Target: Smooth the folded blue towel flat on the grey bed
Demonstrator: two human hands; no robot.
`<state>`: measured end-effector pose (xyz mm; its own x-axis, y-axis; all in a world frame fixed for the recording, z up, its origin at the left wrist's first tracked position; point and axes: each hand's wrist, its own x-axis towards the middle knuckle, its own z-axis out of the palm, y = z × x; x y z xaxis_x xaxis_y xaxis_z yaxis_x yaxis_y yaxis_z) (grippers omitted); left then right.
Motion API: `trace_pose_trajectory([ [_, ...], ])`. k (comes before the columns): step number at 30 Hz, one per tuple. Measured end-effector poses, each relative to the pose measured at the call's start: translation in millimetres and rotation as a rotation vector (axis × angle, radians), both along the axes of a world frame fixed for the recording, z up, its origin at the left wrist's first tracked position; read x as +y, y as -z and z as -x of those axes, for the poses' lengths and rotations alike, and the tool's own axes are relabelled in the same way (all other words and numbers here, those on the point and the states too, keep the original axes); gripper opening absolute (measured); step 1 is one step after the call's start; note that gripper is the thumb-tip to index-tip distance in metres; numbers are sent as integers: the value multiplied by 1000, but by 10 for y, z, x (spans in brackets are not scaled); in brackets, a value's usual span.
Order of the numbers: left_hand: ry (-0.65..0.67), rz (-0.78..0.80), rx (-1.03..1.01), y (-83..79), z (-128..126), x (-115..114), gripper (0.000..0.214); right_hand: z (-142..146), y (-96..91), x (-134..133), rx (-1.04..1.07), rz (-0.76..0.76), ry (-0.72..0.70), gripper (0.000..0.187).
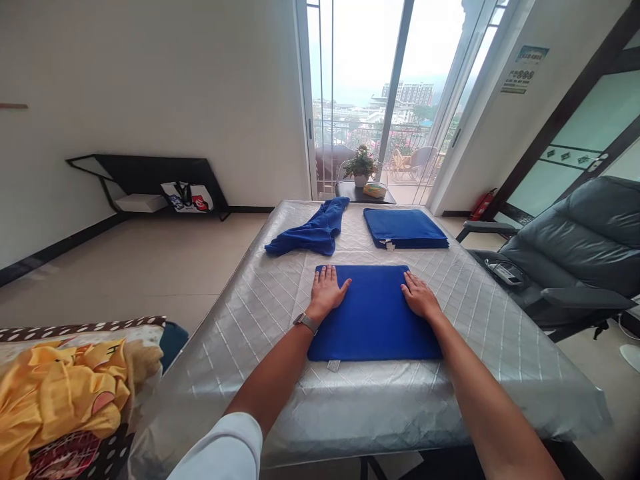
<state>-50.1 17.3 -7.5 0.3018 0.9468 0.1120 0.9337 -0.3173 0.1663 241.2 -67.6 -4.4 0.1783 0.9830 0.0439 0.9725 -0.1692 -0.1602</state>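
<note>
A blue cloth (377,320) lies flat as a rectangle in front of me, a small white label at its near edge. My left hand (327,291) rests on its far left corner, palm down with fingers stretched out. On the far right corner lies my right hand (419,293), also flat, its fingers extended. Behind, to the right, is a neat stack of folded blue cloths (405,228) with white labels sticking out. A crumpled blue cloth (315,230) sits behind and to the left.
A silver quilted cover (245,347) drapes the table. To the right stands a dark recliner (570,247) with a device on its seat. Yellow fabric (65,387) is heaped at lower left. Beyond the table, a potted plant (361,167) stands by the glass door.
</note>
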Motion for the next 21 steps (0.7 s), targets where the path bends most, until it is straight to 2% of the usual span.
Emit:
trace_pose_trajectory([
  [16,5,18,-6,-20,79,-37,86,-7,11,14,5,-7,-7,63],
  [21,2,22,-7,-36,77,-39,85,-46,-42,31,27,-1,-12,63],
])
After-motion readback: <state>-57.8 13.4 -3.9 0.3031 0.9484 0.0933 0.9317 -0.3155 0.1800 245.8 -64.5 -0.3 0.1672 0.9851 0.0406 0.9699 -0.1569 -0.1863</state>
